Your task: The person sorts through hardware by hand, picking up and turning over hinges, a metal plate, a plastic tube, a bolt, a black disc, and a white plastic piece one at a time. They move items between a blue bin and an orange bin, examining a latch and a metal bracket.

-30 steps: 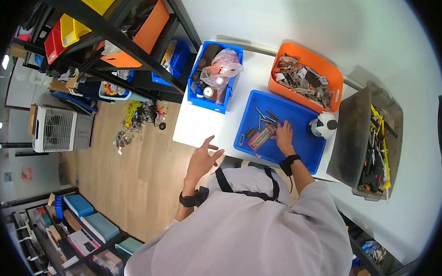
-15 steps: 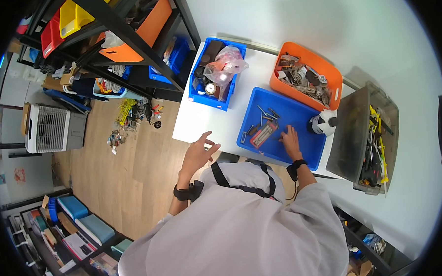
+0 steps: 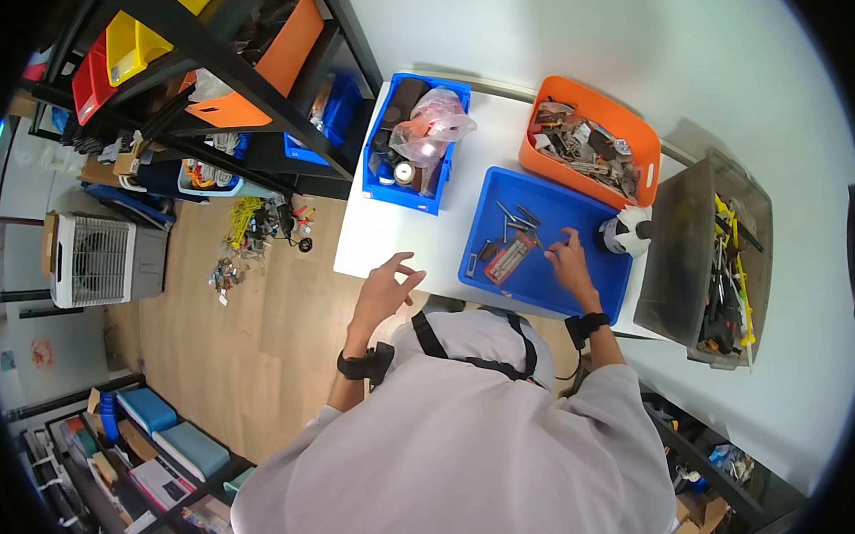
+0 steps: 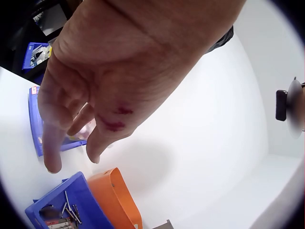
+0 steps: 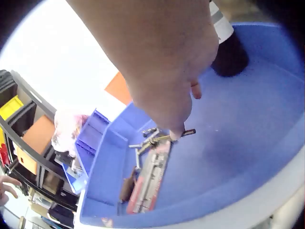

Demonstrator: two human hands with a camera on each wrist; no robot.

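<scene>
My right hand point(image 3: 566, 251) is over the shallow blue tray point(image 3: 581, 281) on the white table. Its fingertips point(image 5: 177, 134) pinch a small dark metal screw point(image 5: 188, 132). Just left of it lie a red and grey tool pack point(image 3: 509, 258) and loose metal bits point(image 3: 513, 220). A black and white object point(image 3: 627, 237) stands in the tray's right corner. My left hand point(image 3: 387, 286) hovers at the table's front edge with its fingers point(image 4: 52, 143) loosely spread and holds nothing.
An orange bin point(image 3: 582, 98) of metal parts sits behind the tray. A blue bin point(image 3: 382, 194) with a plastic bag is at the back left, and a grey bin point(image 3: 680, 256) of tools at the right. Shelving point(image 3: 229, 85) and floor clutter point(image 3: 254, 236) lie to the left.
My right hand lay flat on the tray floor; now its fingers have drawn together in a pinch a little further right. The left hand has hardly moved.
</scene>
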